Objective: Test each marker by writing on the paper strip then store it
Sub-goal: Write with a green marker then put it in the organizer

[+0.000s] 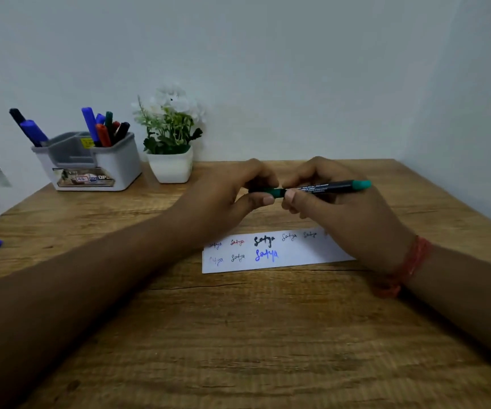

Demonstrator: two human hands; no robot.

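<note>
Both sets of fingers are gripping one green marker (312,188) held level above the desk's (238,335) middle: left hand (232,196) pinching its cap end, right hand (335,202) holding the barrel. The paper strip (273,252) is lying just beneath. The holder (90,160) is standing at the far left corner.

Green-black marker (323,188), white paper strip (297,255)
</note>
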